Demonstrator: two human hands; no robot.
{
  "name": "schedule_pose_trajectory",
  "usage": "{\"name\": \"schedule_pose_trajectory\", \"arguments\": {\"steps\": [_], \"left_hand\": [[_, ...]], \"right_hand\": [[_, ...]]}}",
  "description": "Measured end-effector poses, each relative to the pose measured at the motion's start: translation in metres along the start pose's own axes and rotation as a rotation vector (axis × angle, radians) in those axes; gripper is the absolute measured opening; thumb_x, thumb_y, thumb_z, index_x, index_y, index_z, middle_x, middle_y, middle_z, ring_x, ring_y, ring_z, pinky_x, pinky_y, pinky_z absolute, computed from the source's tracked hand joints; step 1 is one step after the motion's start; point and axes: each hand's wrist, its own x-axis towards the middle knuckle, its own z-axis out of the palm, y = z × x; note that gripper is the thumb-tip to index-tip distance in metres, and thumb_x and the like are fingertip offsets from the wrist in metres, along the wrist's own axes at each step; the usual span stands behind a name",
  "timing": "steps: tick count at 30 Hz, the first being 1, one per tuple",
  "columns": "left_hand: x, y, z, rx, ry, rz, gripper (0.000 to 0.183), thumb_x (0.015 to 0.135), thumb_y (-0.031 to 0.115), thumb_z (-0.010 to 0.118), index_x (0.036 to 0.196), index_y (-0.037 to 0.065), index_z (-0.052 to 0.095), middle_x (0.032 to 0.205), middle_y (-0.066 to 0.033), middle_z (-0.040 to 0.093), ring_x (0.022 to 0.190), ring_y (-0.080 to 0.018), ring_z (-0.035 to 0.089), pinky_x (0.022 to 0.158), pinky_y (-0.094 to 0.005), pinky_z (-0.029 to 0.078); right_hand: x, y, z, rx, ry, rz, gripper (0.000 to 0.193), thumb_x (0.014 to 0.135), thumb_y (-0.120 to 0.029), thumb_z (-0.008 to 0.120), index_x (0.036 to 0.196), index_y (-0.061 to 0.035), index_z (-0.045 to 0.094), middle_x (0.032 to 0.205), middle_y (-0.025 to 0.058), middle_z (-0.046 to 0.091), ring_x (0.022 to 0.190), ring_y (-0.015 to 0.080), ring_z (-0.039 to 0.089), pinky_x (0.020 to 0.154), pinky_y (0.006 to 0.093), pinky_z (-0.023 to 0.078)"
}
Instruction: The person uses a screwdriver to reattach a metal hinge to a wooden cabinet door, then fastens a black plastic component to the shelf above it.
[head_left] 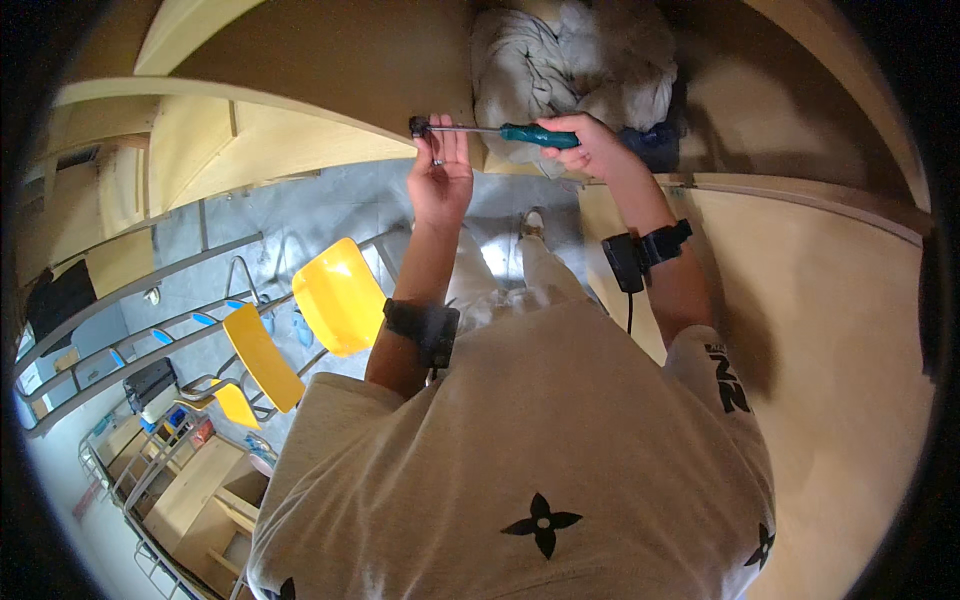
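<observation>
A screwdriver with a green handle (528, 134) is held level in my right hand (585, 146), its fingers wrapped round the handle. Its metal shaft runs leftward across the fingers of my left hand (443, 172). The tip meets a small black fitting (418, 127) near the edge of a wooden panel (370, 140). Thumb and index finger of my left hand are at the fitting and appear to pinch it, while the other fingers stretch upward behind the shaft. The fitting's exact kind is too small to tell.
Crumpled pale cloth (560, 65) lies in the wooden compartment ahead. A wooden board (800, 330) spans my right side. To the left are yellow chairs (340, 297), a metal ladder (160, 335) and a wooden desk (200, 485), above a grey floor (300, 225).
</observation>
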Motion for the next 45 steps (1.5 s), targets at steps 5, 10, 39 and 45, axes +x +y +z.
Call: {"name": "schedule_pose_trajectory", "arguments": {"steps": [5,10,39,45], "left_hand": [[0.002,-0.002,-0.004,-0.002,-0.022,0.028,0.032,0.087,0.02,0.056,0.112,0.0,0.054,0.123,-0.0092,0.054,0.124,-0.0234,0.043,0.108,-0.0404,0.033],[0.005,-0.001,-0.004,0.026,0.001,0.052,0.033,0.087,0.023,0.057,0.112,0.001,0.054,0.123,-0.008,0.055,0.123,-0.0227,0.044,0.108,-0.0394,0.033],[-0.006,0.082,0.047,2.358,-0.231,0.686,0.047,0.073,0.045,0.067,0.085,0.0,0.059,0.06,-0.019,0.059,0.06,-0.0365,0.06,0.056,-0.0421,0.049],[0.007,0.096,0.042,2.383,-0.481,0.643,0.044,0.075,0.04,0.064,0.067,-0.003,0.061,0.054,-0.0215,0.055,0.056,-0.0387,0.057,0.055,-0.0425,0.048]], "right_hand": [[-0.01,-0.004,0.021,-0.214,0.101,-0.202,0.021,0.086,-0.018,0.06,0.1,-0.003,0.055,0.076,0.006,0.058,0.045,0.0045,0.041,0.037,0.0173,0.03],[-0.018,0.008,0.036,-1.196,0.333,-1.038,0.034,0.076,-0.008,0.069,0.107,0.0016,0.059,0.095,0.012,0.057,0.084,0.0266,0.056,0.073,0.0304,0.046],[-0.022,0.006,0.062,-1.37,0.311,-1.167,0.031,0.073,-0.006,0.071,0.102,0.0005,0.061,0.087,0.0152,0.059,0.075,0.0338,0.057,0.066,0.0352,0.047],[-0.011,0.015,0.061,-0.856,0.346,-0.603,0.028,0.08,-0.011,0.067,0.102,0.0045,0.061,0.077,0.0111,0.062,0.048,0.0147,0.052,0.046,0.0236,0.039]]}}
